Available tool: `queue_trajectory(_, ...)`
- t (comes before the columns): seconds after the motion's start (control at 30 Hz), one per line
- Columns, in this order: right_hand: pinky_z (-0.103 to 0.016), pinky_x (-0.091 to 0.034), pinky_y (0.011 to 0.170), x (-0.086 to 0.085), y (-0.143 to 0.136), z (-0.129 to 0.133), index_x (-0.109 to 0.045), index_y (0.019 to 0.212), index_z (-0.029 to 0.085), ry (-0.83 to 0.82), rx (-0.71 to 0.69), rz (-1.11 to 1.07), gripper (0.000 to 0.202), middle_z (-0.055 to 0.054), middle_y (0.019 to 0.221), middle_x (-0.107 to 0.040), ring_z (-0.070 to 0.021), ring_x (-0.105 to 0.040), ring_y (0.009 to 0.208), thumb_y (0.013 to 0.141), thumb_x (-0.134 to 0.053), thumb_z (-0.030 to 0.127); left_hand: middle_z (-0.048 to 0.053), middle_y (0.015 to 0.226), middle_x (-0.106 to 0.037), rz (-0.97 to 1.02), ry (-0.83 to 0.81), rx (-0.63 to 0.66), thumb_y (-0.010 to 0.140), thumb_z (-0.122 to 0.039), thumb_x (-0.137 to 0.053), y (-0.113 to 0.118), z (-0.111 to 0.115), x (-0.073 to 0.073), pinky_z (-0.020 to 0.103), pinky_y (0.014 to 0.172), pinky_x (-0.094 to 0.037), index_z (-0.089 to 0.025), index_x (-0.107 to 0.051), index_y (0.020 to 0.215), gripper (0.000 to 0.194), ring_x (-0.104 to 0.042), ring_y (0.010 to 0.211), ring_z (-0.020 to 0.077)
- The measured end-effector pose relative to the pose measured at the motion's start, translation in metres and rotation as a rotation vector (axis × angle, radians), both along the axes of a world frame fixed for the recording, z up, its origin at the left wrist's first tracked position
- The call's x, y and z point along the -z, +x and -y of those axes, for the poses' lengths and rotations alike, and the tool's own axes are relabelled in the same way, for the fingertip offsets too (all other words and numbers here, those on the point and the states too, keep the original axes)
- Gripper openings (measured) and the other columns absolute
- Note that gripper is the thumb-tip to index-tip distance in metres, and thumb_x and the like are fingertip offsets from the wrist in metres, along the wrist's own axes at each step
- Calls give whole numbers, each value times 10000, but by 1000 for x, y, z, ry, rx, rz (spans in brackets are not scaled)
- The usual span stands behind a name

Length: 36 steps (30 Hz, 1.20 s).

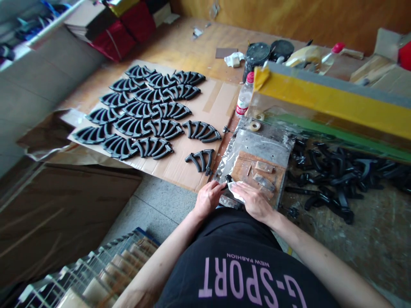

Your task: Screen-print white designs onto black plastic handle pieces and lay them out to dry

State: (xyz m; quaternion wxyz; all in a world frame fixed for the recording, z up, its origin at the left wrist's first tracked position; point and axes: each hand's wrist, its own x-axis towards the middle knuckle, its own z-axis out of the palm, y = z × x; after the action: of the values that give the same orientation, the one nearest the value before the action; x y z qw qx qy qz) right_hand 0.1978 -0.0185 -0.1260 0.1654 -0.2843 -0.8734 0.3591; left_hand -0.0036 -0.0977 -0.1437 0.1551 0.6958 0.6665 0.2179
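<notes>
My left hand (209, 197) is closed around a small black curved part (228, 179), whose end shows above the fingers at the bench edge. Against that part my right hand (255, 201) presses a folded white cloth (236, 191); most of the part is hidden by the hands and cloth. Just beyond them lies a brown board (239, 164) with several small worn blocks (263, 182) on it. Left of the hands, similar black curved parts (201, 161) lie on a cardboard sheet (189, 173), many of them in neat overlapping rows (160, 128).
A jumbled pile of black parts (340, 175) lies to the right, below a yellow-and-green panel (321, 94). Near the panel stand a plastic bottle (244, 96) and a tape roll (254, 125). Dark tubs (257, 53) stand behind. A wire rack (93, 265) is at lower left.
</notes>
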Motion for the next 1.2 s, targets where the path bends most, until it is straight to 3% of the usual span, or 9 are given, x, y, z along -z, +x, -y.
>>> queue_trajectory(0.13,-416,-489,982,-9,6,-16,-671,1159,239,-293,309,-87,364,-44,1139,-696,-235,-639,1067,860,-470,198,51,938,-644,88,36,-105,929,-300,-506,-9,3,2,244,741,-517,-234,-631,1157,268,-632,832,143)
queue_trajectory(0.27,-423,-524,911,-2,2,-27,-681,1052,158,-743,699,-409,369,-96,1048,-720,-272,-664,998,811,-601,425,57,978,-650,42,102,-488,912,-343,-530,-56,6,13,260,754,-504,-224,-632,1152,286,-635,852,160)
queue_trajectory(0.37,-411,-561,848,3,1,-27,-674,1018,159,-966,836,-544,422,-94,999,-730,-282,-676,972,722,-710,458,80,996,-647,-96,8,-775,891,-354,-538,-105,7,26,309,764,-498,-212,-640,1135,300,-629,881,207)
queue_trajectory(0.47,-397,-586,802,3,-1,-26,-669,1027,185,-1082,885,-582,395,-77,985,-735,-276,-688,952,705,-740,402,121,1108,-624,-226,-51,-817,880,-348,-529,-130,4,37,387,881,-464,-200,-622,1163,333,-590,1016,262)
queue_trajectory(0.63,-376,-599,773,-8,-11,-27,-684,972,176,-1177,928,-632,320,-72,969,-739,-266,-699,910,702,-753,333,127,1096,-622,-125,-39,-730,889,-468,-484,-102,-31,43,371,916,-444,-176,-610,1120,393,-584,1041,251)
queue_trajectory(0.87,-355,-599,683,-20,-22,-28,-686,908,171,-1150,889,-654,379,-63,944,-738,-267,-691,890,628,-816,390,108,974,-682,67,-307,-940,833,-420,-549,-92,-69,32,360,816,-479,-175,-619,944,278,-642,950,268)
queue_trajectory(0.97,-363,-573,776,-9,-22,-29,-683,900,166,-1033,916,-687,392,-61,933,-734,-249,-686,890,618,-816,403,65,918,-690,77,-182,-841,874,-378,-513,-88,-53,11,321,795,-480,-191,-601,981,233,-651,879,222)
queue_trajectory(1.1,-391,-534,862,8,-23,-34,-677,959,174,-748,882,-624,352,-65,989,-720,-232,-671,915,726,-718,435,51,947,-679,41,3,-398,898,-383,-529,-52,-22,-12,291,808,-478,-206,-603,1016,226,-627,882,188)
queue_trajectory(1.2,-410,-509,910,11,-24,-37,-679,1031,193,-457,758,-408,292,-68,1036,-712,-239,-658,964,828,-606,389,61,942,-664,-29,36,-105,925,-347,-500,-20,-9,-11,293,823,-479,-200,-604,1055,221,-603,887,183)
